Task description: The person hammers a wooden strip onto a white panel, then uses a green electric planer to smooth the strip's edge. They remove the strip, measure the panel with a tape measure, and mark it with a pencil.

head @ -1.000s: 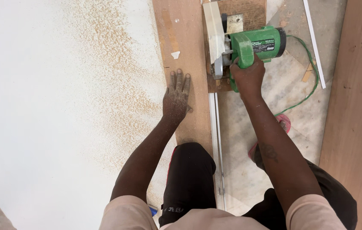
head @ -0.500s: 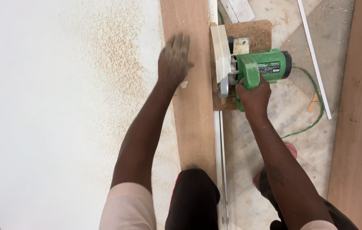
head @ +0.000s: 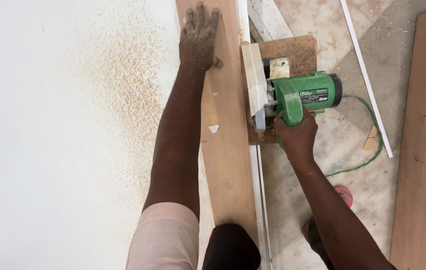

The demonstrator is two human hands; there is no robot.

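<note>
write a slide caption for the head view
Right hand grips a green handheld circular saw beside a long brown wooden plank, left hand flat on it.

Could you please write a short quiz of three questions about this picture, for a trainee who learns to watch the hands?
1. True or false: the left hand lies flat on the brown board strip.
2. What does the right hand grip? A) a hammer B) the green power saw C) a white trim strip
3. What is scattered over the white panel beside the left arm?

Key
1. True: the palm is down and the fingers are spread on the strip.
2. B: the hand is closed on the saw's handle.
3. Sawdust, thickest near the strip.
</note>
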